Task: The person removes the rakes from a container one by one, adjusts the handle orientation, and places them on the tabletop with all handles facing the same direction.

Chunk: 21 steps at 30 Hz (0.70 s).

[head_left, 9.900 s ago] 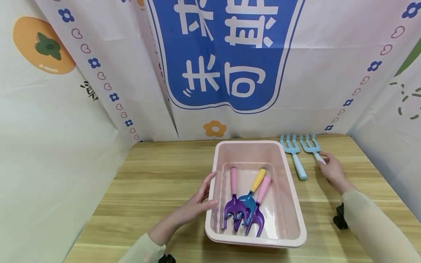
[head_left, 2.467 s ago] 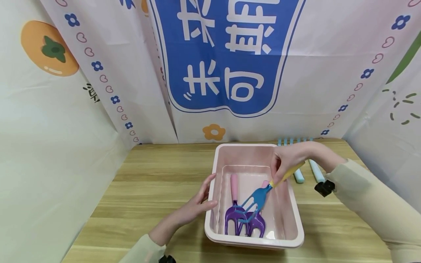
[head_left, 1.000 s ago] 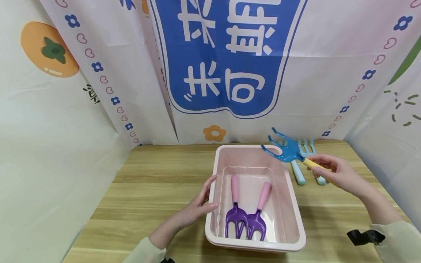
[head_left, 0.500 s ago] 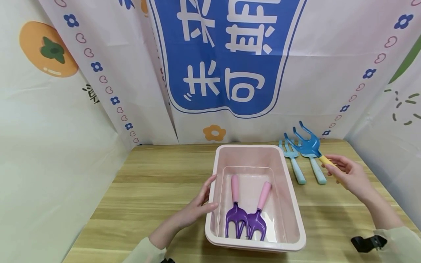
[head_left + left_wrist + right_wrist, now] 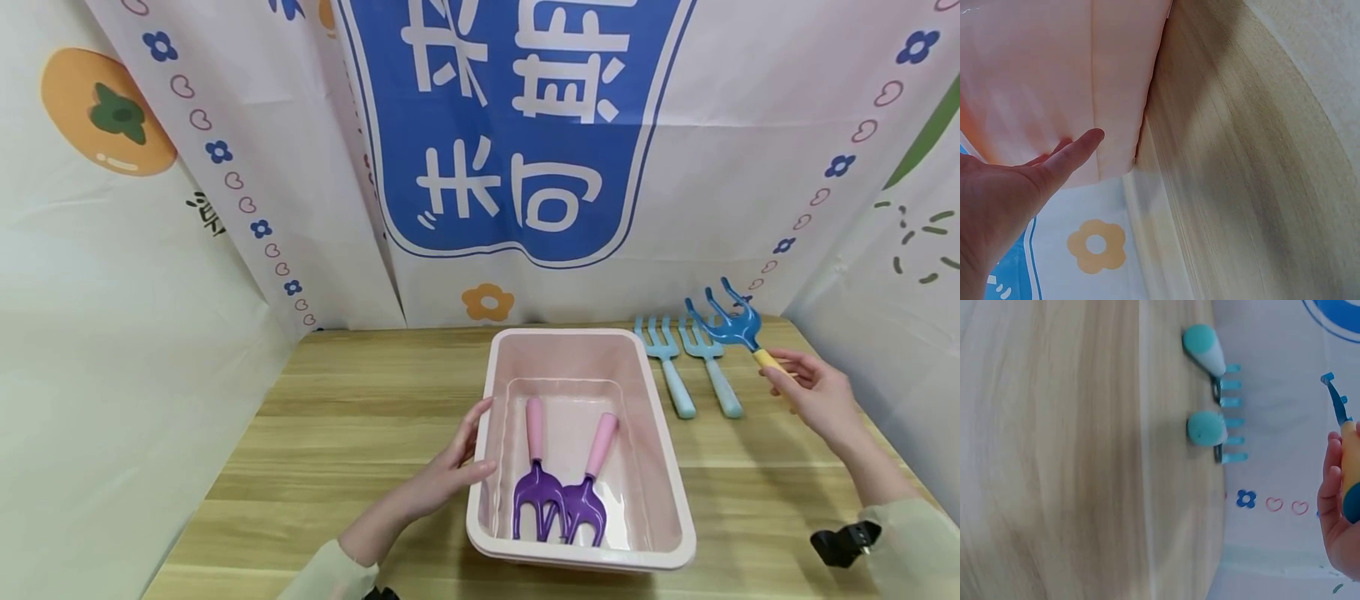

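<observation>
My right hand [image 5: 821,402] grips the yellow handle of a blue hand rake [image 5: 741,327], raised over the table's right side with its tines pointing up and away. In the right wrist view, its yellow handle [image 5: 1350,453] lies against the curled fingers. My left hand [image 5: 441,477] rests on the left side of a pink plastic bin [image 5: 581,557]; the left wrist view shows the thumb [image 5: 1075,156] extended along the bin's outer wall. Inside the bin lie two purple hand rakes with pink handles, one on the left [image 5: 537,483] and one on the right [image 5: 600,446], their heads overlapping.
Two light-blue hand rakes, a left one [image 5: 677,388] and a right one [image 5: 722,388], lie side by side right of the bin, tines toward the back edge. The held rake partly covers the right one. A printed cloth [image 5: 450,287] hangs behind the wooden table [image 5: 360,400].
Earlier the right hand touched a light-blue rake. It has since lifted the blue rake with the yellow handle out of the bin and carried it right. The left hand stays put.
</observation>
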Motion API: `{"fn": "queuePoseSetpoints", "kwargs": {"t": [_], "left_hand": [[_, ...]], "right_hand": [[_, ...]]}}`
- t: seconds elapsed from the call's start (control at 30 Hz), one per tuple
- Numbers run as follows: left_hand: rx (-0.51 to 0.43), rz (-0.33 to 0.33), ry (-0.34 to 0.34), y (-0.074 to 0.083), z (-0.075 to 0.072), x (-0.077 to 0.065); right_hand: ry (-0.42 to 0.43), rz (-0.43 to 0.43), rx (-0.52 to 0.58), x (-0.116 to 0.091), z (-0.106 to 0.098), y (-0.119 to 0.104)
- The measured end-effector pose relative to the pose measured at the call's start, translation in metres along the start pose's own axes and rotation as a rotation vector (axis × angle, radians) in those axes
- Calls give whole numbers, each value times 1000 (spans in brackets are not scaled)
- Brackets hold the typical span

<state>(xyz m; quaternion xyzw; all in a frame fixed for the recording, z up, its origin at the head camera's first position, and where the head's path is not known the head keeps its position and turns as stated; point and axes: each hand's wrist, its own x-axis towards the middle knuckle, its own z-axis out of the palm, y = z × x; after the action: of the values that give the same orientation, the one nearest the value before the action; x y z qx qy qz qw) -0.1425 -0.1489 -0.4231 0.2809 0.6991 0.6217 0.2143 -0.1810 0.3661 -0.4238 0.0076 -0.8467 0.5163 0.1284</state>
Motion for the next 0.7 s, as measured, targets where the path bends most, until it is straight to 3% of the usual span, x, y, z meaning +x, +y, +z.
{"fn": "queuePoseSetpoints", "kwargs": {"t": [0.4, 0.7], "left_hand": [[-5, -3, 1, 1, 0, 0], [-7, -13, 3, 1, 0, 0]], "right_hand": [[70, 36, -31, 11, -4, 19], [78, 65, -114, 22, -1, 36]]}}
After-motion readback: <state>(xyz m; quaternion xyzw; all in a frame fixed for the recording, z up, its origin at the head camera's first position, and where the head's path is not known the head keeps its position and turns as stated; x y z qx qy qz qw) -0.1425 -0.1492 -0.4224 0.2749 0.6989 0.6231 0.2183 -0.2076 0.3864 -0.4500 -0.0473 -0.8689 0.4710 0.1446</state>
